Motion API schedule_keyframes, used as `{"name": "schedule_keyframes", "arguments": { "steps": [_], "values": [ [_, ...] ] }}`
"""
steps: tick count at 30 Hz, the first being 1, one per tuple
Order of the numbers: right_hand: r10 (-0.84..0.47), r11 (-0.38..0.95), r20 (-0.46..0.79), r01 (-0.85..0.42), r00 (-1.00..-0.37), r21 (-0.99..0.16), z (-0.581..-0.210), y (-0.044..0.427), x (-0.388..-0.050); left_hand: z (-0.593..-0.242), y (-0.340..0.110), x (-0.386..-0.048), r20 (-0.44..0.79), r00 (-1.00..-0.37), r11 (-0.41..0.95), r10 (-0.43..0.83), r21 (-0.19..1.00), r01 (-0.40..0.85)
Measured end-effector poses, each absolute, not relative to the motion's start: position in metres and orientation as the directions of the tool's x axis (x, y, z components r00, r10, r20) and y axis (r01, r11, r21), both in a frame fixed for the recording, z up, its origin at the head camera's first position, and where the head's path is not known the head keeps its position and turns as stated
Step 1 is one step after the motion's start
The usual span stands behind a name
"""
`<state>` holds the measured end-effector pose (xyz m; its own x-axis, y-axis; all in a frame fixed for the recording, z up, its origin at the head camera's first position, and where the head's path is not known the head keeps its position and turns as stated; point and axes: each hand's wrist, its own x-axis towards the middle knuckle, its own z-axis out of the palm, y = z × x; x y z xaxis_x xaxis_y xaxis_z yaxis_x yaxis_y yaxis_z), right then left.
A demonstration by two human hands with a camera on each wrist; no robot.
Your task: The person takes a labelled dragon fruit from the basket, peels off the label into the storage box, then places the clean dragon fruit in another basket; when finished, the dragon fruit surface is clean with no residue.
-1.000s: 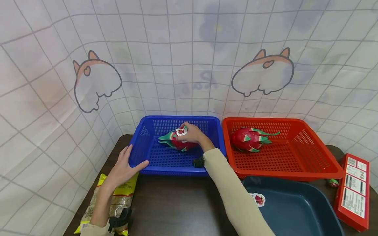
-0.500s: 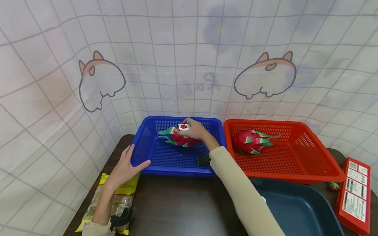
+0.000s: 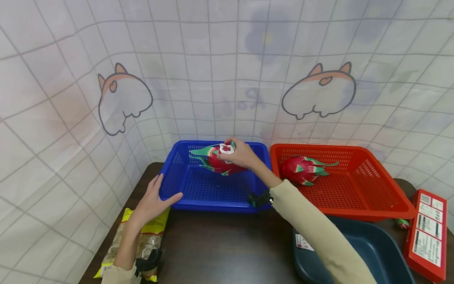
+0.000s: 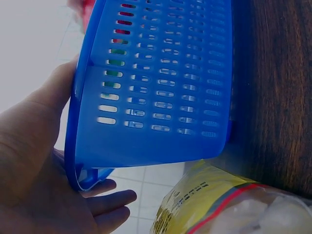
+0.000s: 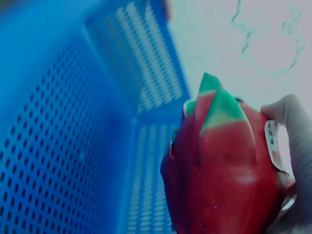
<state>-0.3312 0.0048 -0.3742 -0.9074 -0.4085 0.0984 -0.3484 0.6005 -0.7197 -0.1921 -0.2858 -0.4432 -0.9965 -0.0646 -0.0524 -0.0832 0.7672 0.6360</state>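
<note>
My right hand (image 3: 241, 153) grips a red dragon fruit (image 3: 217, 163) with green leaf tips over the blue basket (image 3: 213, 206). A white-edged sticker with a fruit picture (image 3: 227, 148) shows on the fruit beside the thumb. In the right wrist view the dragon fruit (image 5: 219, 170) hangs near the basket's perforated wall, apart from its floor. My left hand (image 3: 150, 203) rests at the blue basket's front left corner, fingers extended along the outside and thumb over the front rim. In the left wrist view, the left fingers (image 4: 114, 197) look straight.
A red basket (image 3: 351, 215) with another dragon fruit (image 3: 300, 169) stands at the right. In front lies a dark blue tray (image 3: 376, 252) with a printed label (image 3: 303, 242), partly behind my right sleeve. There is a red box (image 3: 425, 232) at far right, and a yellow bag (image 3: 154, 227) under my left forearm.
My right hand has raised the dragon fruit from the blue basket's floor and shifted slightly right, the forearm swinging right. My left hand has stayed at the basket's corner.
</note>
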Motion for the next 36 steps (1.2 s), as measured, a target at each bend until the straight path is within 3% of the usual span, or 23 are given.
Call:
{"name": "schedule_keyframes", "arguments": {
  "steps": [14, 21, 36],
  "values": [
    [-0.414, 0.409, 0.116, -0.299, -0.903, -0.862, -0.335, 0.068, -0.225, -0.442, -0.281, -0.193, -0.056, -0.997, 0.777, -0.055, 0.624, -0.078],
    [-0.476, 0.345, 0.125, -0.316, -0.871, -0.884, -0.347, 0.078, -0.191, -0.443, -0.284, -0.189, -0.064, -0.996, 0.777, -0.056, 0.624, -0.084],
    [-0.597, 0.337, -0.031, -0.216, -0.802, -0.917, -0.388, 0.093, -0.134, -0.441, -0.284, -0.189, -0.043, -0.998, 0.783, -0.036, 0.620, -0.055]
  ]
}}
